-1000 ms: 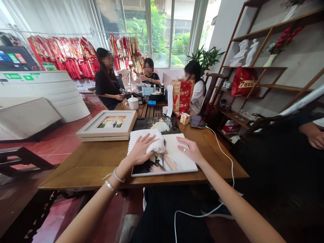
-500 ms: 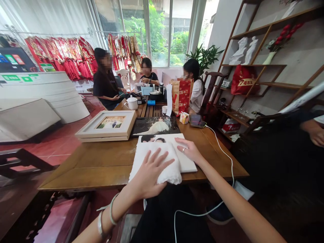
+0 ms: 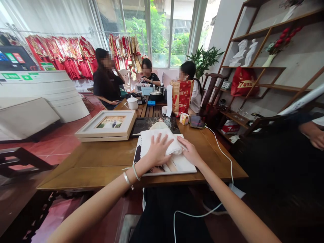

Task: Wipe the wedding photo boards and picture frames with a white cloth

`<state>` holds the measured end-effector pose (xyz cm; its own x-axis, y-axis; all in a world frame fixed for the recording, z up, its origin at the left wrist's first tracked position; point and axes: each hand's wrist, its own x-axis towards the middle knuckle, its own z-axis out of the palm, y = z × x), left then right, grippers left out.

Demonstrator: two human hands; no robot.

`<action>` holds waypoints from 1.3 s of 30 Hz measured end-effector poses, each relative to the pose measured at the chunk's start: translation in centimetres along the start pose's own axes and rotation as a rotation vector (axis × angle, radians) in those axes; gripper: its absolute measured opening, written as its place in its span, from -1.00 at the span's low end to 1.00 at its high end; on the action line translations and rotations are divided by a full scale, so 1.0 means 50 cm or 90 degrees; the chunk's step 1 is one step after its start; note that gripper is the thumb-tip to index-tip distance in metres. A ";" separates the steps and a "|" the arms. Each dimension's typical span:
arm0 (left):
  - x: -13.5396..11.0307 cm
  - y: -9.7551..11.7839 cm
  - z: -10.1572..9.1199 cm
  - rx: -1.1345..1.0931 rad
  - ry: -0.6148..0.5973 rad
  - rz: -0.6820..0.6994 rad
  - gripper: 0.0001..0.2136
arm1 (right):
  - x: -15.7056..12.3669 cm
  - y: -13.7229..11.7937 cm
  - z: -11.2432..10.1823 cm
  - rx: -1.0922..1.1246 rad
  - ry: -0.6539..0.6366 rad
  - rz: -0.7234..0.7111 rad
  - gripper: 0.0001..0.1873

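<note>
A white cloth (image 3: 147, 137), folded and soft with a ruffled edge, lies on a white-edged photo panel (image 3: 184, 164) near the table's front edge. My left hand (image 3: 159, 150) rests flat on the cloth with its fingers spread. On the panel's right part lies my right hand (image 3: 190, 152), fingers stretched out beside the cloth's right end; whether it touches the cloth I cannot tell. The cloth and hands hide much of the picture. Behind the panel, partly covered by it, is a dark photo print (image 3: 141, 125) with a pale dress.
Left of the panel, light wooden picture frames (image 3: 107, 125) are stacked on the table (image 3: 96, 168). A white lidded mug (image 3: 131, 103), a red paper bag (image 3: 181, 97), a small box (image 3: 184, 118) and a phone (image 3: 197, 122) with a white cable stand farther back. Several people sit nearby.
My left hand has moved forward with the cloth, from the panel's front edge to its far part, uncovering the picture's near part. My right hand has shifted slightly nearer me.
</note>
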<state>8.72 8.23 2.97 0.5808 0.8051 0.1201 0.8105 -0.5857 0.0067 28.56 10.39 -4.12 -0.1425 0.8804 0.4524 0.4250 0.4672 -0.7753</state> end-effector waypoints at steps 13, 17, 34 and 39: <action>-0.125 0.092 -0.022 -0.062 -0.046 0.114 -0.24 | 0.002 0.018 0.003 -0.046 -0.026 0.001 -0.51; -0.105 0.086 -0.027 -0.072 -0.035 0.077 -0.33 | 0.004 0.030 0.002 -0.047 -0.035 -0.013 -0.52; 0.037 -0.014 -0.001 -0.039 -0.007 0.121 -0.44 | 0.003 0.013 0.008 0.018 0.024 -0.002 -0.51; -0.032 0.032 -0.012 -0.051 -0.019 0.102 -0.39 | 0.003 0.017 0.004 0.011 0.009 0.011 -0.54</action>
<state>9.04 5.98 3.40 0.7049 0.7026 0.0968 0.6995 -0.7113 0.0686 28.71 10.92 -4.78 -0.1219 0.8873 0.4448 0.4122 0.4530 -0.7905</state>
